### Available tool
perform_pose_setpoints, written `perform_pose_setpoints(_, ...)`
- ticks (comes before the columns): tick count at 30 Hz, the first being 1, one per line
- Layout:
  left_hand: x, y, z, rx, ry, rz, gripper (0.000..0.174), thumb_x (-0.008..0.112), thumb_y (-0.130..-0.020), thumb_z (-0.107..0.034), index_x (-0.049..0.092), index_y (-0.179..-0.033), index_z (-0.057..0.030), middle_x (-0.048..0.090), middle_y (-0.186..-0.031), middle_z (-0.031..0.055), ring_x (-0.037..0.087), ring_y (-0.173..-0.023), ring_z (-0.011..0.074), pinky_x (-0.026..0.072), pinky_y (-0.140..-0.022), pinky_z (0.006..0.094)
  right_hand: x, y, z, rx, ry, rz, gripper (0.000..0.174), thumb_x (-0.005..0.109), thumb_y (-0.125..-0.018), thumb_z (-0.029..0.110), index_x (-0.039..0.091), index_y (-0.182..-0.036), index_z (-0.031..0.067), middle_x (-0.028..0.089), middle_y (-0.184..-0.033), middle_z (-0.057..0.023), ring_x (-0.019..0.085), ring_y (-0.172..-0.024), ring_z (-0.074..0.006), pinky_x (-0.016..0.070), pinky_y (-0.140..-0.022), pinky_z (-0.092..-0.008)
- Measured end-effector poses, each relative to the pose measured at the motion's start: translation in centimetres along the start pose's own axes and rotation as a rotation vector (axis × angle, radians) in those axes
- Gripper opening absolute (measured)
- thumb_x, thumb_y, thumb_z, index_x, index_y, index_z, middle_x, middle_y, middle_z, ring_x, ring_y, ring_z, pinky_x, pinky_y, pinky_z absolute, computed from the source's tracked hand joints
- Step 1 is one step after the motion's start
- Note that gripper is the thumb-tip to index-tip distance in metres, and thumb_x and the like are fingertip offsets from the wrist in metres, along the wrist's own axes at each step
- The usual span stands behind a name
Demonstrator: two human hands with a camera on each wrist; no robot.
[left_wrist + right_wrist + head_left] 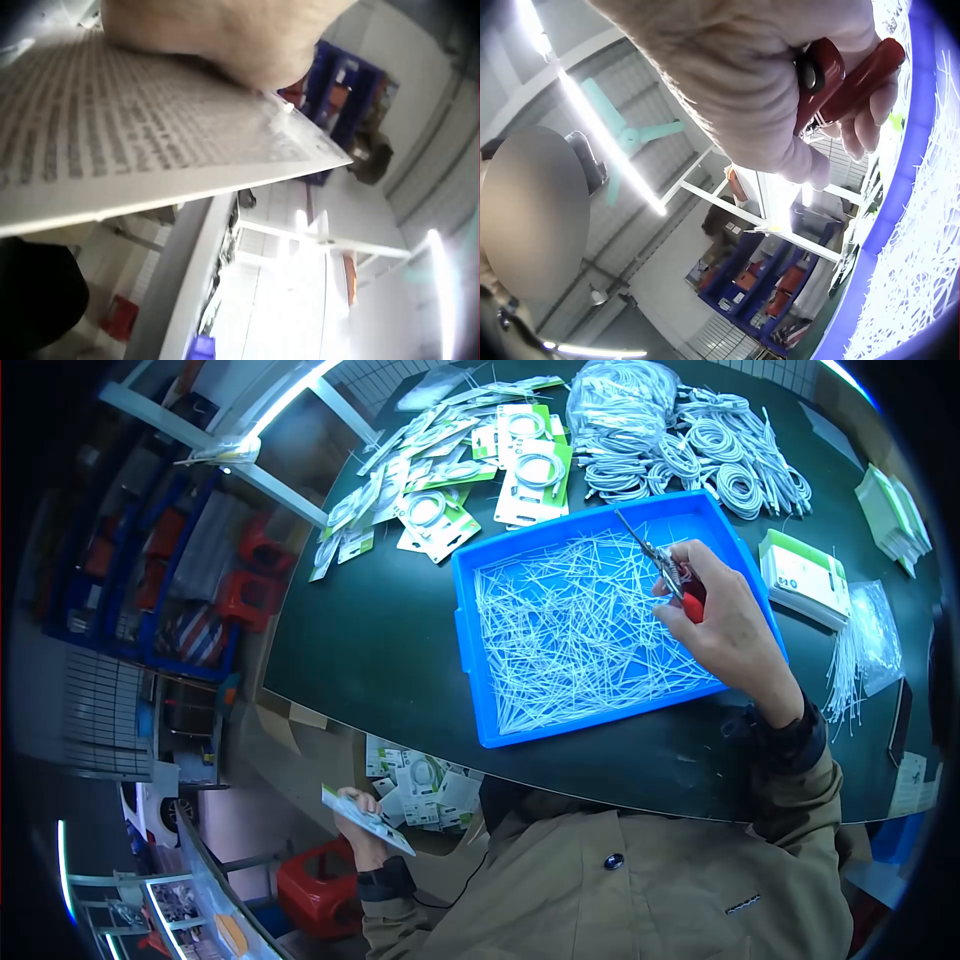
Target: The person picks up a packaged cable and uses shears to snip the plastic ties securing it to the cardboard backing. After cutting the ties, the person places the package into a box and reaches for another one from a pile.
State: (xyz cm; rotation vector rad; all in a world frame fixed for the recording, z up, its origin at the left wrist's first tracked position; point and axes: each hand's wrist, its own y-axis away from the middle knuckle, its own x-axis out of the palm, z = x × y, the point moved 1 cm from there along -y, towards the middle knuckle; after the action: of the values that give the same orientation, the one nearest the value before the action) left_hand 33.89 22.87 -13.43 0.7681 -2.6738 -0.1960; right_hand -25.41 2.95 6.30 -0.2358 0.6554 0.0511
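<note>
At the table's front edge, low in the head view, my left hand (pixel 362 844) grips a flat retail card (pixel 378 824) with a cable on it. The left wrist view shows the card's printed back (pixel 150 142) under that hand (pixel 217 34). Over the right side of a blue tray (pixel 465 635), my right hand (pixel 735 625) holds pliers (pixel 692 606) with red handles and a long narrow metal nose pointing up and left. The red handles (pixel 862 86) show in the right wrist view, with fingers curled round them. Thin white cable-tie strips (pixel 590 630) lie loose in the tray.
Carded cables (pixel 430 510) are heaped behind the tray, beside bundles of grey cable (pixel 735 445). Stacked cards (pixel 805 580) and a bag of ties (pixel 875 635) lie at the right. Below the table edge is a box of more cards (pixel 430 785), near a red stool (pixel 315 885).
</note>
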Motion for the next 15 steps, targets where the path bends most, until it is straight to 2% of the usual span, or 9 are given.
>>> perform_pose_setpoints(1,-1.0,0.1,0.8,-0.031,-0.036,-0.138,0.034,0.047,-0.113,-0.04,0.058,-0.101,-0.0107,0.049,-0.068,0.0023,0.052,-0.062,0.0186,0.045,-0.058,0.0328,0.0,0.0,0.1,0.025,-0.014,0.021,0.045,0.081,-0.087,0.01,0.057,-0.123,-0.0037,0.071,-0.098,-0.0236,0.072,-0.089,-0.0395,0.0555,-0.084,-0.0455)
perform_pose_setpoints(3,-2.3,0.6,2.5,-0.095,-0.108,-0.42,0.04,0.045,-0.114,-0.046,0.062,-0.105,-0.0109,0.055,-0.073,0.0041,0.057,-0.065,0.0203,0.0508,-0.062,0.0362,0.1,0.0,0.2,0.004,-0.007,0.057,0.048,0.083,-0.087,0.014,0.058,-0.124,-0.0038,0.071,-0.098,-0.0231,0.071,-0.089,-0.0386,0.0555,-0.084,-0.0451)
perform_pose_setpoints(5,-7.3,0.1,4.9,-0.045,-0.428,-0.237,0.069,0.038,-0.113,-0.063,0.06,-0.135,-0.002,0.068,-0.129,0.0144,0.067,-0.117,0.0276,0.0536,-0.103,0.0464,0.1,0.0,0.1,-0.018,-0.001,0.073,0.05,0.084,-0.087,0.017,0.059,-0.124,-0.0039,0.071,-0.098,-0.0229,0.071,-0.088,-0.0383,0.0555,-0.084,-0.045)
perform_pose_setpoints(7,-7.8,0.0,5.5,-0.173,-0.411,-0.492,0.072,0.038,-0.113,-0.064,0.056,-0.143,-0.0005,0.066,-0.137,0.0156,0.063,-0.126,0.0302,0.0492,-0.11,0.0469,0.2,0.0,-0.2,-0.032,-0.003,0.058,0.051,0.085,-0.086,0.018,0.06,-0.125,-0.0039,0.071,-0.097,-0.023,0.071,-0.088,-0.0386,0.0554,-0.084,-0.045)
perform_pose_setpoints(10,-7.3,-1.7,4.4,0.053,-0.377,-0.586,0.066,0.043,-0.114,-0.055,0.053,-0.147,0.0011,0.064,-0.14,0.0214,0.063,-0.128,0.0328,0.0475,-0.113,0.0472,0.1,0.0,-0.2,0.012,-0.029,0.072,0.054,0.085,-0.086,0.02,0.06,-0.127,-0.0039,0.071,-0.098,-0.0238,0.071,-0.088,-0.0391,0.0556,-0.085,-0.0445)
perform_pose_setpoints(11,-6.2,-2.7,3.2,0.15,-0.38,-0.597,0.06,0.046,-0.114,-0.051,0.055,-0.145,0.0005,0.066,-0.136,0.0194,0.064,-0.126,0.0306,0.0484,-0.111,0.0465,0.1,-0.2,-0.2,0.028,-0.03,0.082,0.054,0.085,-0.086,0.02,0.06,-0.128,-0.004,0.071,-0.099,-0.024,0.071,-0.088,-0.0392,0.0556,-0.085,-0.0443)
perform_pose_setpoints(13,-0.4,-4.5,-0.8,0.309,-0.413,-0.58,0.046,0.052,-0.114,-0.039,0.059,-0.139,-0.0007,0.068,-0.127,0.0144,0.066,-0.12,0.0257,0.0516,-0.105,0.0426,0.4,-0.2,-0.5,0.011,-0.03,0.079,0.053,0.084,-0.086,0.019,0.061,-0.128,-0.0032,0.072,-0.097,-0.0237,0.071,-0.086,-0.0389,0.0558,-0.084,-0.0442)
perform_pose_setpoints(15,6.4,-6.8,-4.9,0.455,-0.497,-0.478,0.033,0.058,-0.112,-0.026,0.062,-0.133,-0.0011,0.07,-0.12,0.0096,0.066,-0.114,0.0201,0.0549,-0.096,0.0359,0.4,-0.3,-0.7,0.016,-0.034,0.094,0.052,0.083,-0.086,0.019,0.061,-0.128,-0.0028,0.072,-0.096,-0.0233,0.071,-0.084,-0.0387,0.0558,-0.082,-0.0446)
